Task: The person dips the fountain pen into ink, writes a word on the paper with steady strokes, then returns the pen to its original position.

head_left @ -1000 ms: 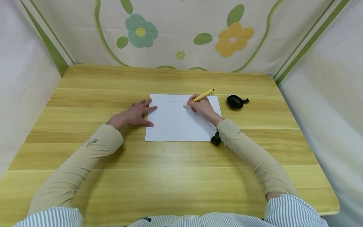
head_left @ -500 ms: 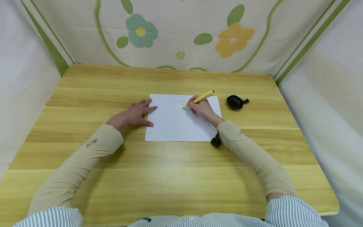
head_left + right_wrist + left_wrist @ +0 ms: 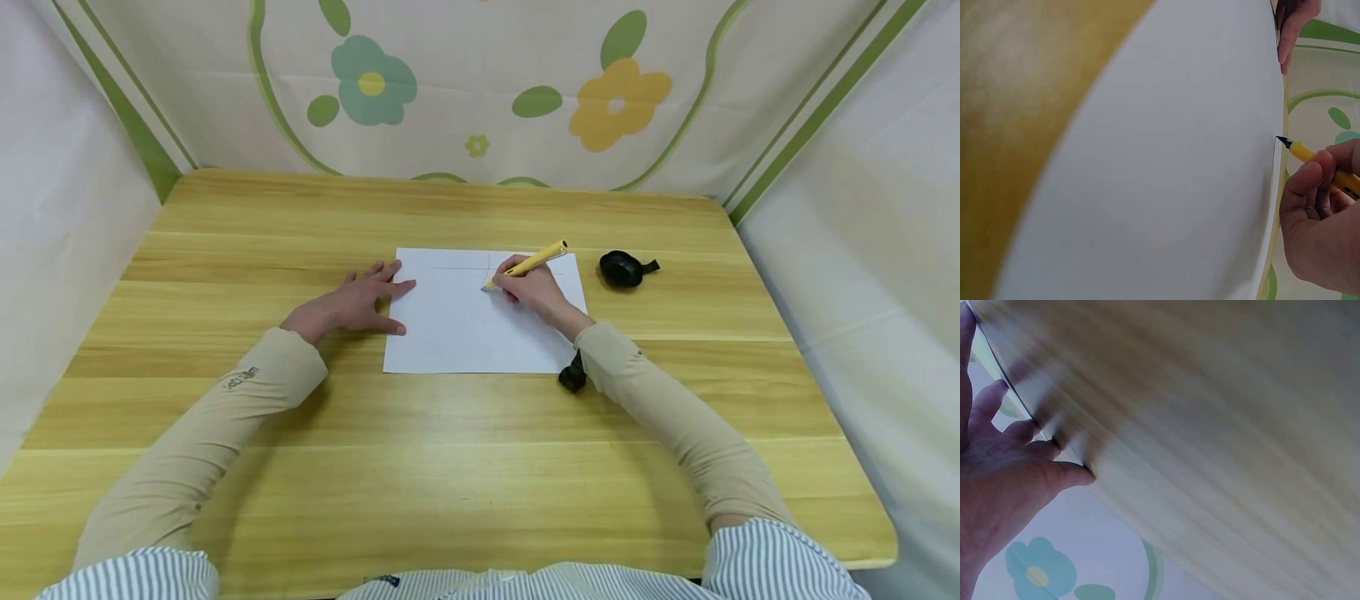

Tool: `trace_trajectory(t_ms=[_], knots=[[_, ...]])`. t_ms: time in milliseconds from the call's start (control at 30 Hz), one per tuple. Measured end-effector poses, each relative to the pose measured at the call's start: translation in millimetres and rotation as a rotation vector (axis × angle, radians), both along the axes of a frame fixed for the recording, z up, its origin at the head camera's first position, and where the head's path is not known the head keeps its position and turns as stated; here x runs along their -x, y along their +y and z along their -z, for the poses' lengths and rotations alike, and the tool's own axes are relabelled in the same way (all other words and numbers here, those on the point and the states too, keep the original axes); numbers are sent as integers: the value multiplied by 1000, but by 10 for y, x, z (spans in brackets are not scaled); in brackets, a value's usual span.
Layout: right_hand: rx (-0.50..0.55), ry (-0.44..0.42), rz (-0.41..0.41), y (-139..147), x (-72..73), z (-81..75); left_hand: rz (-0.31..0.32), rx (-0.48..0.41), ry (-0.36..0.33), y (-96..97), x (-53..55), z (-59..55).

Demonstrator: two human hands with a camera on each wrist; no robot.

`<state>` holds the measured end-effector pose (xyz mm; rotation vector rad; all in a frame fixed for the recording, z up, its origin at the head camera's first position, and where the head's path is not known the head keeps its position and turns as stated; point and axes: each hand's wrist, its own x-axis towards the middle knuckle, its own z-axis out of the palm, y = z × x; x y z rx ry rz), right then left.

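A yellow fountain pen is pinched between the thumb and fingers of my right hand. Its dark nib meets the white paper a little above the sheet's middle. Thin strokes show near the top of the sheet: a long horizontal line and a short vertical one crossing it. At the sheet's left edge, my left hand lies with fingers spread, thumb and index fingertip over the paper. In the left wrist view the spread fingers touch the surface.
Right of the paper sits a small glossy black rounded object with a short tab. A black device hangs under my right wrist by the paper's lower right corner. The wooden table backs onto a flower-printed cloth.
My right hand and the pen have moved slightly down and to the left, the nib travelling down the paper from the horizontal line. The left hand has stayed in place.
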<state>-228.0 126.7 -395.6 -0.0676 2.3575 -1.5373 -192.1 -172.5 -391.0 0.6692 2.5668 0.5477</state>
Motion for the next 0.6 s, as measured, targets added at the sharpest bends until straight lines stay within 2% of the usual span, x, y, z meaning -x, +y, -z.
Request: trace_trajectory(t_ms=[600], knots=[[3,-10,-36,-1,-74,6,-8,1,-8,2,2,-7]])
